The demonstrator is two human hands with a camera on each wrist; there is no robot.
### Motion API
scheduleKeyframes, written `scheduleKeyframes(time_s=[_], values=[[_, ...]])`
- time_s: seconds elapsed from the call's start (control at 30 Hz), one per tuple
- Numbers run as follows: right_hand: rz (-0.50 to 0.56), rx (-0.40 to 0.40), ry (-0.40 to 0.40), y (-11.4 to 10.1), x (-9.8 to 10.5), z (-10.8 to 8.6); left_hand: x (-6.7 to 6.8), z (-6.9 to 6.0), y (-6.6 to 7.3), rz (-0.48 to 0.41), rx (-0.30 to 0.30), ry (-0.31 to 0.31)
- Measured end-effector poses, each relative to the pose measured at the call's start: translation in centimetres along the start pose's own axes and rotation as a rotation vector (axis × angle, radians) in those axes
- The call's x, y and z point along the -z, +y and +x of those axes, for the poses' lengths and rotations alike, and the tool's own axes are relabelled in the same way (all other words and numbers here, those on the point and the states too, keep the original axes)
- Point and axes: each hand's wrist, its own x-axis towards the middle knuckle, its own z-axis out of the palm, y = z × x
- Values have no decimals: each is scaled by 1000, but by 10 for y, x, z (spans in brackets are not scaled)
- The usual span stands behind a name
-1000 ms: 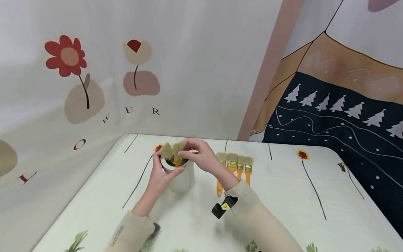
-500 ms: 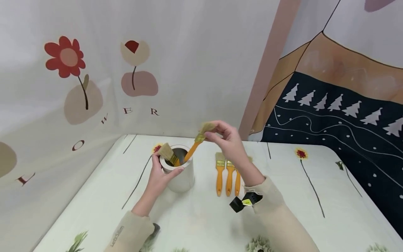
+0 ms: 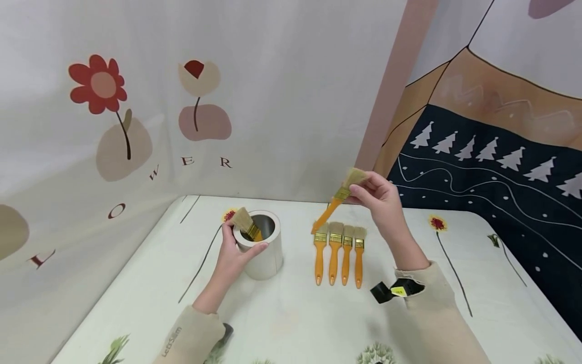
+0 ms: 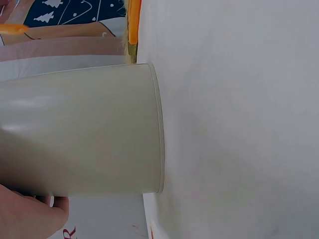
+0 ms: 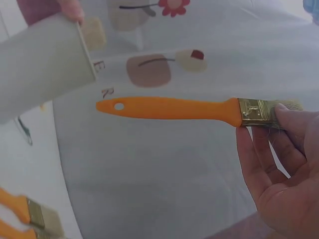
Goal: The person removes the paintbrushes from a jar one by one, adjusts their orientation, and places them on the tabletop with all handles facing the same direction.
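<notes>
My right hand (image 3: 384,205) holds a paintbrush (image 3: 328,212) up off the table, pinching it by the bristle end; its orange handle points down to the left. In the right wrist view the thumb lies on the bristles of this paintbrush (image 5: 169,108), beside the brassy ferrule. My left hand (image 3: 229,260) grips a whitish canister (image 3: 265,262) at its left side and near rim. The canister stands upright, its mouth facing up. One paintbrush (image 3: 244,221) leans inside it, bristles up, most of its handle hidden. The left wrist view shows the smooth canister wall (image 4: 84,124).
Several orange-handled paintbrushes (image 3: 333,258) lie in a row right of the canister, bristles away from me. The table has a white cloth (image 3: 291,313) with printed flowers. Printed hangings (image 3: 291,101) close off the back and left side.
My right hand has drawn one paintbrush out of the canister and carried it right, above the far end of the row. My left hand has stayed at the canister.
</notes>
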Motion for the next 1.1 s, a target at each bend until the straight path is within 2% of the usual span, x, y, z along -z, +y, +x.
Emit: scheduleKeyframes(time_s=[0.3,0.6,0.83,1.1], values=[[-107,-74,66,10,30,-12,1,-1,1,20,5,-4],[-147,-116,94,25,56,-20,0,1,-1,22,6,-1],[-156,-148,147,38,76,-23,1,0,2,14,5,1],[-249,-269,179,57,91,-30,1,-1,2,12,2,-2]])
